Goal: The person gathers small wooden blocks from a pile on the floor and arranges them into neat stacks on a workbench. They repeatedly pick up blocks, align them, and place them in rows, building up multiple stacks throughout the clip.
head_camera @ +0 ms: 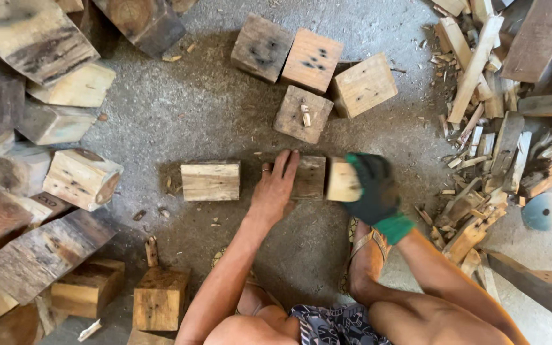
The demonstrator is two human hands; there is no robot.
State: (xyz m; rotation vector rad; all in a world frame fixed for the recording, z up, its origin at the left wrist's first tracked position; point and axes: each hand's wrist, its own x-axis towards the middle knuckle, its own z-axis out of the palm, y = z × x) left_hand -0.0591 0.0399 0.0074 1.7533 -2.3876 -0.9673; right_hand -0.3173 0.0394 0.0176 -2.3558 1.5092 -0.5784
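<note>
My bare left hand (275, 187) lies flat, fingers together, on a weathered wood block (308, 177) on the concrete floor. My right hand (373, 190), in a dark green glove, grips a pale wood block (342, 181) pressed against the right end of that block. A third block (210, 181) lies apart to the left in the same row. I am crouched, with my knees and sandalled foot (364, 246) below the hands.
Several nail-holed blocks (313, 59) sit just beyond the row. A heap of big timber offcuts (39, 83) fills the left side, more blocks (160, 298) lie near-left. Splintered slats and planks (480, 128) pile up at right, beside a blue-grey round object (540, 211).
</note>
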